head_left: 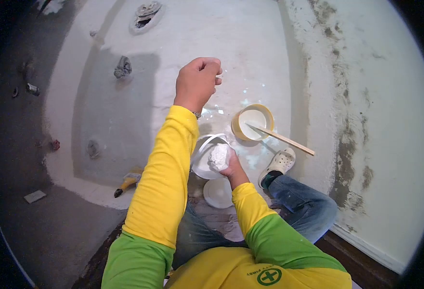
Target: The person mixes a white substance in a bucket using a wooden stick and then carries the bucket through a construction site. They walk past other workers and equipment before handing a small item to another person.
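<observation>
My left hand (198, 83) reaches forward over the whitened floor, fingers curled in toward the palm; whatever they hold, if anything, is hidden. Lower down, my right hand (234, 165) is closed around a white, rough-looking lump (219, 157). The lump overlaps a white bucket (201, 166) with a raised white handle. Just below the bucket lies a round white lid (218, 193). Ahead of my right hand stands a yellow tub (235, 127) with white liquid inside. A wooden stick (289, 141) leans out of it to the right.
My foot in a pale clog (283, 161) is beside the tub. A yellow-handled tool (125, 183) lies left of my left sleeve. Pipe openings, one stuffed with grey material (123, 67), dot the surface ahead. A stained wall (390, 144) rises at the right. A small flat block (34, 196) lies far left.
</observation>
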A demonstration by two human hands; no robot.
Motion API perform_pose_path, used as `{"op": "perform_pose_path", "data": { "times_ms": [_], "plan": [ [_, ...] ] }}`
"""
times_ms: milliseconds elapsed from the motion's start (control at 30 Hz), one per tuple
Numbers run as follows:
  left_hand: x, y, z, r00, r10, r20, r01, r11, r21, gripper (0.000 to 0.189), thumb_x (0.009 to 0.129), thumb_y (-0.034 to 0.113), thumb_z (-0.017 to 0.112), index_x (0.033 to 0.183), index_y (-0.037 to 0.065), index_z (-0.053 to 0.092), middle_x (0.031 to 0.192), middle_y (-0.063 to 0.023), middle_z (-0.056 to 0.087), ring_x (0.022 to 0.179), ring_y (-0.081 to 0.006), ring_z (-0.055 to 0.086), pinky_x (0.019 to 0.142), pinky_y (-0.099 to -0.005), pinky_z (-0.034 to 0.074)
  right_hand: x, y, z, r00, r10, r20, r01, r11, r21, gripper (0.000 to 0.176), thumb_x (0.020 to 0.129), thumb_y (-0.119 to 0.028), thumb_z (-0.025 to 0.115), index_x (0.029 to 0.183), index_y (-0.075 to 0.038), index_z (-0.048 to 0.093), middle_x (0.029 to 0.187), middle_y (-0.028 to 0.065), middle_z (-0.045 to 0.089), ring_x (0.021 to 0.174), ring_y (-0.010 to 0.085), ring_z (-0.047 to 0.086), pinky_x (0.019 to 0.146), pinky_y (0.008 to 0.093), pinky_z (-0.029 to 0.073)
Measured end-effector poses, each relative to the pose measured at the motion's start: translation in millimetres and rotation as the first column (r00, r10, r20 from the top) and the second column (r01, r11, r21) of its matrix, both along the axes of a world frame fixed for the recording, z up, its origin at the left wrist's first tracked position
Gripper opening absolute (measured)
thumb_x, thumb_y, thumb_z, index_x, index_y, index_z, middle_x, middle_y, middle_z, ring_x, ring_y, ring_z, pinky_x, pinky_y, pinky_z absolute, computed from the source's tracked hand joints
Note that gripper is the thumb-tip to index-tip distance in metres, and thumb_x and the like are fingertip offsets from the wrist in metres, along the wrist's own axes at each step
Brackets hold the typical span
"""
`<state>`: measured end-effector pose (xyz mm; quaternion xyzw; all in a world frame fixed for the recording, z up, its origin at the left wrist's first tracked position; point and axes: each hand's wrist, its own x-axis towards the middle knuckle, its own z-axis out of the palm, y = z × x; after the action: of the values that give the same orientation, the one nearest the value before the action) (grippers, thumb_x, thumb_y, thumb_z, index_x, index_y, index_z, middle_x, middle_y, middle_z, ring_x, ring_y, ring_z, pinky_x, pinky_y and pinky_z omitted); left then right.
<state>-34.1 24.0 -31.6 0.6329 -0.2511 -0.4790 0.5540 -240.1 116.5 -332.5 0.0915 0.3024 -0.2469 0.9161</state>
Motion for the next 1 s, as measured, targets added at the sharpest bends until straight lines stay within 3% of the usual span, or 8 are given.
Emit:
{"op": "perform_pose_path", "data": {
  "times_ms": [300,433,567,667,767,833,967,1000],
  "plan": [
    [-7,-2,1,0.999,0.05,-0.013,-0.051,0.999,-0.01,0.024,0.083,0.021,0.056,0.096,0.003,0.065,0.081,-0.0037,0.063,0.067,-0.0119,0.061,0.052,-0.024,0.045,-13,-42,51,0.979,-0.052,-0.197,0.044,0.998,-0.043,0.029,0.089,-0.034,0.045,0.089,-0.01,0.06,0.078,0.0094,0.063,0.067,0.0281,0.063,0.058,0.0421,0.053],
    [-7,-4,-1,0.999,0.049,-0.004,-0.049,0.999,-0.01,0.024,0.083,0.021,0.056,0.095,0.002,0.065,0.081,-0.0039,0.063,0.067,-0.0122,0.06,0.053,-0.0243,0.046,-40,-88,35,0.985,-0.084,0.152,0.121,0.96,-0.251,0.03,0.091,-0.035,0.042,0.09,-0.011,0.061,0.081,0.0095,0.064,0.072,0.027,0.064,0.065,0.043,0.054],
    [-5,-3,-3,0.999,0.053,-0.005,-0.053,0.998,-0.024,0.024,0.083,0.019,0.054,0.094,0.001,0.065,0.08,-0.0041,0.063,0.067,-0.0128,0.06,0.059,-0.0243,0.047,-66,-141,15,0.976,-0.185,0.114,0.212,0.929,-0.304,0.031,0.092,-0.034,0.041,0.096,-0.011,0.062,0.087,0.0099,0.066,0.078,0.0275,0.064,0.068,0.0417,0.054],
    [-3,-3,-2,0.998,0.065,0.006,-0.064,0.997,-0.031,0.024,0.083,0.018,0.054,0.093,0.0,0.065,0.08,-0.0045,0.063,0.066,-0.0128,0.06,0.061,-0.0243,0.047,-64,-169,23,0.889,-0.267,-0.372,0.207,0.959,-0.194,0.031,0.093,-0.032,0.04,0.101,-0.011,0.062,0.092,0.0104,0.066,0.082,0.028,0.064,0.07,0.0403,0.054],
    [-1,-3,-4,0.997,0.07,0.016,-0.069,0.997,-0.035,0.023,0.083,0.018,0.055,0.092,-0.001,0.065,0.08,-0.0047,0.063,0.066,-0.0125,0.06,0.062,-0.0246,0.048,-63,-186,6,0.71,-0.235,-0.663,0.076,0.963,-0.26,0.028,0.091,-0.028,0.043,0.093,-0.007,0.062,0.084,0.0108,0.065,0.075,0.0263,0.065,0.066,0.0414,0.055],
    [-2,-4,-6,0.998,0.069,0.003,-0.069,0.997,-0.04,0.023,0.083,0.018,0.055,0.092,-0.001,0.065,0.079,-0.0048,0.063,0.066,-0.0124,0.06,0.062,-0.0248,0.048,-77,-196,-29,0.515,-0.104,-0.851,-0.287,0.915,-0.285,0.029,0.091,-0.027,0.043,0.098,-0.006,0.061,0.085,0.0118,0.066,0.076,0.0255,0.065,0.065,0.0408,0.054],
    [-3,-5,-7,0.997,0.072,0.006,-0.072,0.996,-0.06,0.023,0.082,0.019,0.056,0.091,0.0,0.066,0.078,-0.0046,0.063,0.064,-0.0123,0.059,0.062,-0.0247,0.048,-93,-222,-78,0.492,0.036,-0.87,-0.557,0.781,-0.282,0.029,0.088,-0.024,0.047,0.096,-0.002,0.063,0.086,0.0136,0.066,0.076,0.0252,0.065,0.061,0.0412,0.052],
    [-3,-5,-7,0.997,0.072,0.013,-0.071,0.995,-0.065,0.024,0.082,0.019,0.056,0.091,-0.001,0.066,0.078,-0.0045,0.063,0.063,-0.0123,0.059,0.062,-0.0248,0.048,-96,-227,-68,0.123,-0.14,-0.982,-0.884,0.435,-0.173,0.028,0.083,-0.025,0.049,0.093,-0.007,0.067,0.09,0.0143,0.067,0.081,0.0289,0.065,0.067,0.0421,0.051]
  ]
}}
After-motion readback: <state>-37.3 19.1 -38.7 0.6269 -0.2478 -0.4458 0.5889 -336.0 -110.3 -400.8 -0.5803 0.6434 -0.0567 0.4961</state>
